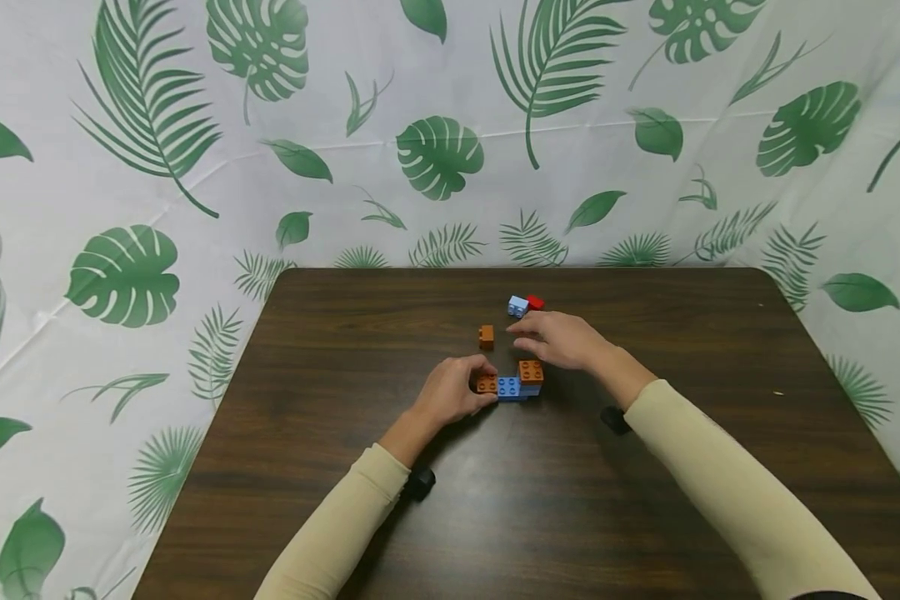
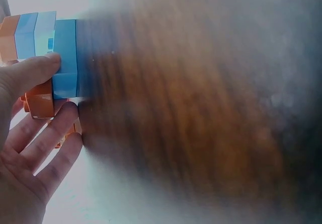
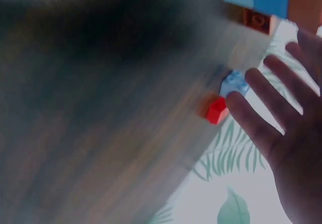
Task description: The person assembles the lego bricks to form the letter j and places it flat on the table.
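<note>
A joined build of toy building bricks stands on the table, its blue base brick (image 1: 508,387) topped by an orange brick (image 1: 487,383) at the left end and a taller stack with an orange brick (image 1: 531,372) at the right. My left hand (image 1: 448,390) pinches the left end between thumb and fingers; in the left wrist view the thumb presses the build's near side. Just beyond the stack, my right hand (image 1: 565,340) hovers with fingers extended and nothing in them. A loose orange brick (image 1: 487,337) lies behind the build, left of the right hand's fingertips.
Farther back on the dark wooden table (image 1: 360,325), a light blue brick (image 1: 517,307) and a red brick (image 1: 536,302) lie side by side, past the right hand. A leaf-patterned cloth (image 1: 375,200) hangs behind the table's far edge.
</note>
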A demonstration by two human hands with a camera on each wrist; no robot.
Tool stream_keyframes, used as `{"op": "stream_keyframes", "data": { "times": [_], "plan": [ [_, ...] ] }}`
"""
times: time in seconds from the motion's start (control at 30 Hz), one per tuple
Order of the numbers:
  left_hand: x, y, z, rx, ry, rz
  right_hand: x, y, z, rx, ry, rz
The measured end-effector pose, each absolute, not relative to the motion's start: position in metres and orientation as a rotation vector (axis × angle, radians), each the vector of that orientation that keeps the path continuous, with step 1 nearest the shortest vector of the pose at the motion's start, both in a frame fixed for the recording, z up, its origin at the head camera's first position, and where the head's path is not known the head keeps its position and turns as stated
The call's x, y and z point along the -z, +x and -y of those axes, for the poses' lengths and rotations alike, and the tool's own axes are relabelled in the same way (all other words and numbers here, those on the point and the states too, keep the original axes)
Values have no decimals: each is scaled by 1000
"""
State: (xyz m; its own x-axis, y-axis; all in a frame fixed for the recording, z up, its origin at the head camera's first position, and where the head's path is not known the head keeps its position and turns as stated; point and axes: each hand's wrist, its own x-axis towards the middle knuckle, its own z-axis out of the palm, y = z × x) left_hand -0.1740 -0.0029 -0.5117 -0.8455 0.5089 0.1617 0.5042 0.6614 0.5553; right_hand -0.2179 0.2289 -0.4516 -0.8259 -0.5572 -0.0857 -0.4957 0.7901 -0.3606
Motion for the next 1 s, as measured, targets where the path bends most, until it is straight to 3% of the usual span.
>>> {"op": "stream_keyframes", "data": {
  "times": [0.6, 1.0],
  "plan": [
    [512, -172, 2, -959, 869, -2852, 459, -244, -206, 319, -983, -2620],
    [512, -173, 2, -945, 870, -2877, 471, -255, -205, 269, -887, -2817]
  ]
}}
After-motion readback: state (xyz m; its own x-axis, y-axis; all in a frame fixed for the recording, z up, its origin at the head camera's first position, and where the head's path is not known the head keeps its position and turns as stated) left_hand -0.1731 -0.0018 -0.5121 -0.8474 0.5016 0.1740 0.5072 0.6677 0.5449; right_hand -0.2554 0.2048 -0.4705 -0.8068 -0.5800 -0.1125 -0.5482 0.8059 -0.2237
